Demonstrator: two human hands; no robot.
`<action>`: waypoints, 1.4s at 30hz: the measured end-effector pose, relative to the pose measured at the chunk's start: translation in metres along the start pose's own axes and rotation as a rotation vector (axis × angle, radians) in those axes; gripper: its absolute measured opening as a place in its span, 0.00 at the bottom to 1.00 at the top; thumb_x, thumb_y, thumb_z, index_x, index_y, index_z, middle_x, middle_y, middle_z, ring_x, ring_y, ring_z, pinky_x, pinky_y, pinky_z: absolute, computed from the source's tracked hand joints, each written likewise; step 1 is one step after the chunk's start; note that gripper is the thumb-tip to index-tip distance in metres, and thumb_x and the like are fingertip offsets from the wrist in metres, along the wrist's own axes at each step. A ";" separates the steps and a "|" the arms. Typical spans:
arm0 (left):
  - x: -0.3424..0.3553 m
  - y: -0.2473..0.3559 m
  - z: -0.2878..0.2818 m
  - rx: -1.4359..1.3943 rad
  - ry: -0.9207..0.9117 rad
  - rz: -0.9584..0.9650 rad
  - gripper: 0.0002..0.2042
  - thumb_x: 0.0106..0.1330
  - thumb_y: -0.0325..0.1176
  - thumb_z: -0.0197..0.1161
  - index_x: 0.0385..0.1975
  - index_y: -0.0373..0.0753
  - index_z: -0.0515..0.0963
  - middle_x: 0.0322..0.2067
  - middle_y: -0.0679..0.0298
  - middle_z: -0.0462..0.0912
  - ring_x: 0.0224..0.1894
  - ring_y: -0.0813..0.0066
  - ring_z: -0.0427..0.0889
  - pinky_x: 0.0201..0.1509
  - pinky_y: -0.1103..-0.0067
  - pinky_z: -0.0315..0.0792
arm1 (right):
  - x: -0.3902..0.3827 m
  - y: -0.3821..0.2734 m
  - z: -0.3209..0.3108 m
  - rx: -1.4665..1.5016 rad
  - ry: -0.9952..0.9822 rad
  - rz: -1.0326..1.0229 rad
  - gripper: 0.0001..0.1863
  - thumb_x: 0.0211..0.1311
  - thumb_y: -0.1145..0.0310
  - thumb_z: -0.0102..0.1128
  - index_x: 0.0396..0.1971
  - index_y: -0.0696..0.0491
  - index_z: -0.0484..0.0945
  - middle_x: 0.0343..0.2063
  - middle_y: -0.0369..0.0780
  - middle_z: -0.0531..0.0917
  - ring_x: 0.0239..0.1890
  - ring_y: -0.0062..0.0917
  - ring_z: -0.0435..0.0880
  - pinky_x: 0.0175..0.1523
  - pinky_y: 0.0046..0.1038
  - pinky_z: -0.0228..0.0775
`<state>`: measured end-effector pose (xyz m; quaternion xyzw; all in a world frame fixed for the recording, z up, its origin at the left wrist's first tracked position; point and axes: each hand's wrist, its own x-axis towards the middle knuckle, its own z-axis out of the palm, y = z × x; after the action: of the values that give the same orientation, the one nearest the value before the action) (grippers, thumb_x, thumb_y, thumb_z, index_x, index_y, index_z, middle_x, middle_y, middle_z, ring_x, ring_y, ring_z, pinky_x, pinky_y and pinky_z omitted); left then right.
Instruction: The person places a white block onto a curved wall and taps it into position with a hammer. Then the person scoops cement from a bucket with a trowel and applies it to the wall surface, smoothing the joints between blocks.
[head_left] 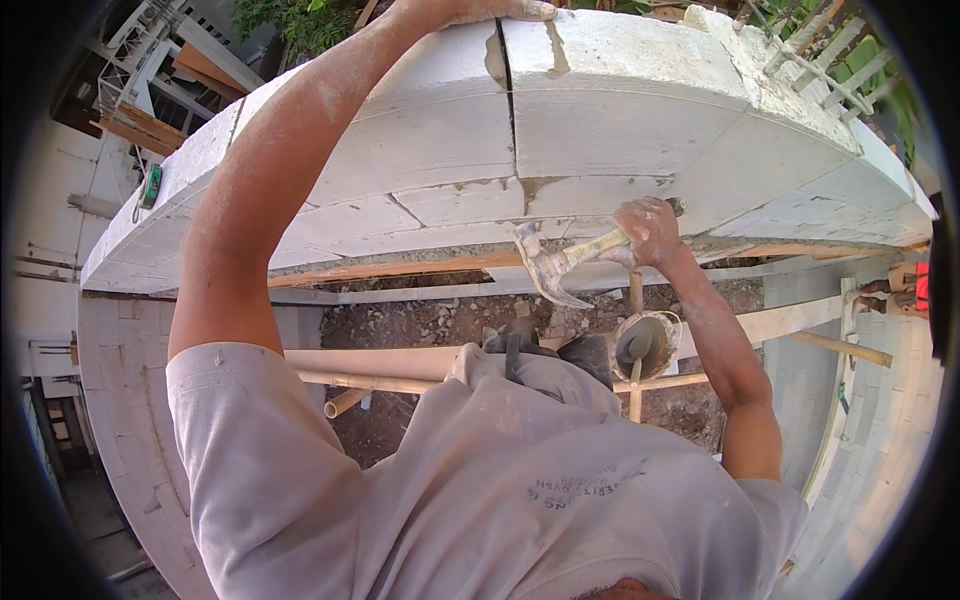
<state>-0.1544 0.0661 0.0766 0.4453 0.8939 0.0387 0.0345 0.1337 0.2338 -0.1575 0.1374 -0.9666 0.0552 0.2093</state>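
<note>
My right hand (648, 230) grips the handle of a claw hammer (545, 262), whose metal head is in front of the lower white blocks. My left arm reaches up, and my left hand (490, 10) rests on the top edge of the white block wall (620, 120), fingers stretched out and partly at the frame's edge. The wall has a dark vertical joint below that hand and smears of grey mortar along its seams. A small green-and-black tape measure (151, 187) lies on the wall's top at the left.
Below me are bamboo poles (347, 402), planks (380, 362) and rubble ground (400, 322). A bucket (664, 345) with a dark tool in it stands near my right arm. Another person (900, 295) is at the far right. Rebar (840, 85) juts from the wall's top right.
</note>
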 end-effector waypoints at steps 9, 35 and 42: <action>0.004 -0.011 0.005 -0.186 0.093 0.072 0.31 0.55 0.65 0.58 0.35 0.38 0.84 0.33 0.48 0.83 0.38 0.53 0.83 0.45 0.66 0.75 | 0.002 0.010 -0.010 0.008 -0.047 0.022 0.24 0.52 0.42 0.61 0.27 0.52 0.77 0.21 0.41 0.82 0.25 0.35 0.83 0.29 0.35 0.72; -0.012 0.049 -0.005 -0.153 -0.027 0.511 0.52 0.33 0.72 0.69 0.63 0.50 0.68 0.61 0.47 0.67 0.59 0.47 0.72 0.63 0.56 0.65 | -0.042 -0.126 0.108 1.359 1.249 0.968 0.29 0.66 0.38 0.45 0.19 0.50 0.65 0.12 0.28 0.62 0.12 0.17 0.59 0.18 0.24 0.53; -0.015 0.050 0.006 -0.001 0.003 0.461 0.52 0.29 0.72 0.70 0.61 0.54 0.71 0.61 0.49 0.66 0.58 0.49 0.73 0.61 0.57 0.69 | 0.000 -0.115 0.109 1.585 1.257 1.214 0.32 0.61 0.32 0.46 0.16 0.47 0.59 0.09 0.28 0.58 0.09 0.15 0.56 0.16 0.22 0.51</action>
<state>-0.1048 0.0845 0.0762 0.6375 0.7687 0.0466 0.0234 0.1241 0.1056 -0.2509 -0.3044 -0.2964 0.7886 0.4444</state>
